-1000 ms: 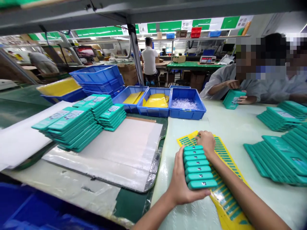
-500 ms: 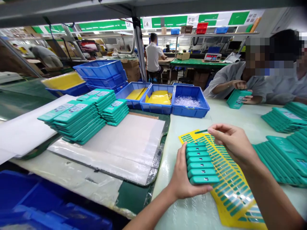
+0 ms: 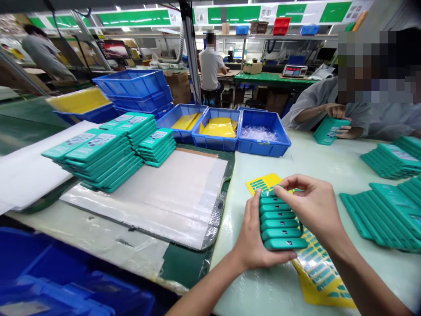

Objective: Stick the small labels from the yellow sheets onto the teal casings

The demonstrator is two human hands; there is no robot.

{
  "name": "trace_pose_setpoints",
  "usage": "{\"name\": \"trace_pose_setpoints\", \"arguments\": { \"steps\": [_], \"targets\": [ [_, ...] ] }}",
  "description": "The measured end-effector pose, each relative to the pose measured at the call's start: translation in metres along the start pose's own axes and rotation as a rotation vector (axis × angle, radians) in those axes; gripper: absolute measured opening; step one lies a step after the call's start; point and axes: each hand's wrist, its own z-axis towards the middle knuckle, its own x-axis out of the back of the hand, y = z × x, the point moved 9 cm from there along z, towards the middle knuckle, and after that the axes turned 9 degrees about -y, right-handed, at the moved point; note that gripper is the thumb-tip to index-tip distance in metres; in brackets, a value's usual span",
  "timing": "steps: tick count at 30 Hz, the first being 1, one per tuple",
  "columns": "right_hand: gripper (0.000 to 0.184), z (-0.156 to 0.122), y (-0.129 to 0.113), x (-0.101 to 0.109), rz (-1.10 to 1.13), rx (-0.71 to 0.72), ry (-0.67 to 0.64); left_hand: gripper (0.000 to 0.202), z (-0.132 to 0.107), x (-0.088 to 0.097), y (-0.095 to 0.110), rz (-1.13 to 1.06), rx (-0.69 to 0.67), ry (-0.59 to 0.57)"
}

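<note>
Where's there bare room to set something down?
Bare: the white sheet between the left teal stacks and left hand; the pale tabletop between the rightmost blue bin and right teal stacks. Crowded: the yellow sheet, under the right hand and held cases.

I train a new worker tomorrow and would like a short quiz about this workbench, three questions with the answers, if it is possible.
1. Which hand clasps the stack of green cases?
2. True or false: the right hand is at the far end of that stack.
3. What does the blue bin at the right end of the front row hold?
A) yellow sheets
B) clear pieces
C) cardboard

Key:
1. The left hand
2. True
3. B
</note>
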Motion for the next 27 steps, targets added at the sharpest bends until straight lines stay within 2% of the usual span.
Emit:
{"name": "trace_pose_setpoints", "arguments": {
  "steps": [6, 8, 10, 12, 14, 16, 19, 23, 27],
  "targets": [
    [0.018, 0.004, 0.003, -0.004, -0.206, 0.070, -0.055, 0.154, 0.001, -0.001, -0.002, 0.012, 0.020, -0.013],
    [0.016, 0.011, 0.004, 0.002, -0.394, 0.099, -0.073, 0.154, 0.001, -0.001, -0.002, 0.012, 0.022, -0.020],
    [0.023, 0.019, 0.005, 0.018, -0.525, 0.105, -0.057, 0.154, 0.002, 0.000, -0.001, 0.014, 0.013, -0.015],
    [0.037, 0.027, 0.006, 0.036, -0.436, 0.097, -0.073, 0.154, 0.002, 0.001, 0.000, 0.019, 0.000, -0.006],
    [0.043, 0.030, 0.007, 0.051, -0.196, 0.069, -0.117, 0.154, 0.001, 0.001, -0.001, 0.026, -0.008, 0.001],
    [0.039, 0.027, 0.007, 0.065, 0.007, 0.034, -0.074, 0.155, 0.001, 0.000, -0.002, 0.035, -0.008, -0.001],
    [0.027, 0.012, 0.001, 0.078, 0.134, 0.057, 0.065, 0.156, 0.001, 0.000, -0.002, 0.051, -0.010, 0.004],
    [0.024, -0.008, -0.006, 0.069, 0.115, 0.070, 0.132, 0.153, 0.001, 0.001, 0.001, 0.046, -0.030, 0.009],
    [0.022, -0.021, -0.005, 0.041, 0.077, 0.007, 0.080, 0.153, 0.003, 0.001, 0.003, 0.040, -0.024, 0.002]
  ]
}}
